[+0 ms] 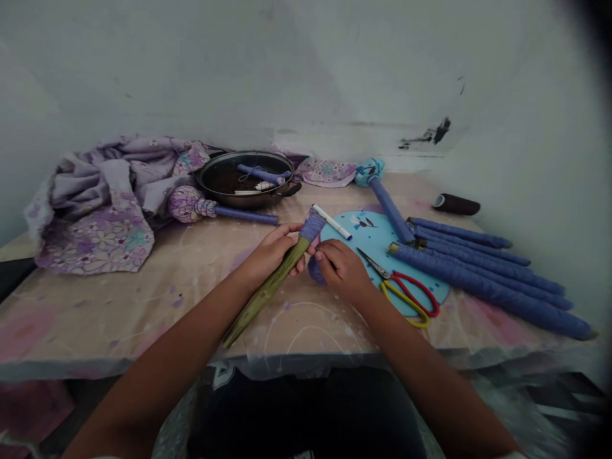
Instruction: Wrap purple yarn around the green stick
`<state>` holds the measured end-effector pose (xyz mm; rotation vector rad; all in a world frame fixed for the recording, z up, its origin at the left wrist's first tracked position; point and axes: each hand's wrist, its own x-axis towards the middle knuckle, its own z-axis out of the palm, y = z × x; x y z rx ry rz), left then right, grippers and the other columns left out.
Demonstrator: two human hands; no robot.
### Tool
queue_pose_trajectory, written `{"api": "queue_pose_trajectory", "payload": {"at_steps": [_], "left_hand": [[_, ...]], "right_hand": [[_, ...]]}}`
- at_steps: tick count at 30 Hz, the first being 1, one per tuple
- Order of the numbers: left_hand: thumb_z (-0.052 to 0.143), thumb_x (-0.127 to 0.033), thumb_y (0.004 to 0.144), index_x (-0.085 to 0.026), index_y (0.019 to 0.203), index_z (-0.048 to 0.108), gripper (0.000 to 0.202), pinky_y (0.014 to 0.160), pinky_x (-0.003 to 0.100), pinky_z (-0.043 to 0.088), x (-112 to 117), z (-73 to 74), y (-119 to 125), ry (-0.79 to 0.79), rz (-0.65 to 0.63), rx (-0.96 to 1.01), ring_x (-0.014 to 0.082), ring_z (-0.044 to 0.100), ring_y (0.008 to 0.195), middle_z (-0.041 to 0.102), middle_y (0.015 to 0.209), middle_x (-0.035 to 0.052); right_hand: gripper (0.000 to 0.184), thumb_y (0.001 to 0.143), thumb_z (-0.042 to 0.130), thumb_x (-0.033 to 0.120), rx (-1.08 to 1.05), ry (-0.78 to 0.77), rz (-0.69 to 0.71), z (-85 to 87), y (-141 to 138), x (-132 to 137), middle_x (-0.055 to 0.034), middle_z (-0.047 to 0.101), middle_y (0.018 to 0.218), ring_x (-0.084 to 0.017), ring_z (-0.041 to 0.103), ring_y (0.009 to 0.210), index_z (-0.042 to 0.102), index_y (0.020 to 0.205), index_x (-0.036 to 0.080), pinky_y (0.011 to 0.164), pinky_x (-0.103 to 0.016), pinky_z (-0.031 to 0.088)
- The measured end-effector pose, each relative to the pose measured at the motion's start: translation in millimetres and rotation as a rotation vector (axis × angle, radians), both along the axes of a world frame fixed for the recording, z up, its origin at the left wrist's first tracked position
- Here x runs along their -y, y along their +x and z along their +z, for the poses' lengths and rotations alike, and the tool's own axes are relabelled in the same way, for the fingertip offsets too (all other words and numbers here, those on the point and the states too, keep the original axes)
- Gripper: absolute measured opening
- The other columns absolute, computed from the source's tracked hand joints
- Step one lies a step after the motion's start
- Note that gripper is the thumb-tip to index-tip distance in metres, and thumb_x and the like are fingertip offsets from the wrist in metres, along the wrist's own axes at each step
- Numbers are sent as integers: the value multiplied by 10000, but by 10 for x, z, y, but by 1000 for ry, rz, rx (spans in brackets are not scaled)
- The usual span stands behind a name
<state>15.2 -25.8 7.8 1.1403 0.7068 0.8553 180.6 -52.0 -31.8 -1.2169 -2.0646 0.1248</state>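
Note:
My left hand (277, 247) is closed around a green plant stalk (268, 290), which slants from the table's front up toward the middle. Purple yarn (312, 227) is wound round the stalk's upper end. Close beside it, my right hand (343, 268) is closed, thumb and fingertips pinched together at the yarn; the strand itself is hardly visible. A ball of purple yarn (316, 272) sits under the right fingers, partly hidden by them. Just beyond the hands, a white marker (332, 222) with a blue end lies across the edge of a light blue mat (344, 223).
Scissors (406, 287) with red and yellow handles rest on the mat. Several purple-wrapped sticks (492, 277) lie at right, near a dark thread spool (456, 204). Behind are a cloth-headed stick (389, 207), a black pan (246, 197), another cloth-headed stick (243, 214) and bunched floral fabric (102, 210).

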Motion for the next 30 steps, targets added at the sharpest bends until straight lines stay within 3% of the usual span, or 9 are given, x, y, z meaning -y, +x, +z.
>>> {"api": "queue_pose_trajectory", "payload": {"at_steps": [4,8,13,18,25,30], "left_hand": [[539,-261,739,-152,971,378,302,360,170,371,-20,-30,7,19,1,-13,88,540,423,618,668,13],[673,-197,607,-157,888,382,406,380,162,385,-49,-68,17,16,8,-68,101,575,472,609,659,-7],[663,-202,607,-131,835,495,292,467,185,430,-64,-73,15,51,54,-110,112,599,611,612,732,16],[664,-178,599,-140,779,587,199,581,181,420,-65,-54,18,108,101,-118,64,549,588,603,668,-28],[647,-207,645,-121,965,550,346,645,235,456,-38,-122,27,4,57,0,114,603,640,636,681,13],[485,-192,756,-122,1045,459,299,512,228,470,-8,-113,56,-61,25,15,106,585,551,627,706,35]], "right_hand": [[252,860,356,248,14,-3,-7,6,-3,2,-79,600,845,-180,539,834,591,864,156,755,-309,426],[246,854,361,250,26,11,-11,-4,-2,-11,-76,601,844,-178,536,829,591,853,164,747,-303,426],[250,854,356,245,24,4,-12,-11,-2,-11,-78,607,851,-181,540,841,595,852,169,741,-306,427],[248,853,359,251,16,11,-20,-14,2,-14,-78,603,841,-184,538,837,595,849,174,735,-311,429],[232,846,367,239,16,12,-34,11,7,-10,-72,592,811,-182,532,793,588,811,177,725,-310,427],[219,840,375,235,10,5,-39,9,4,-3,-73,602,833,-187,536,817,584,851,172,738,-313,425]]}}
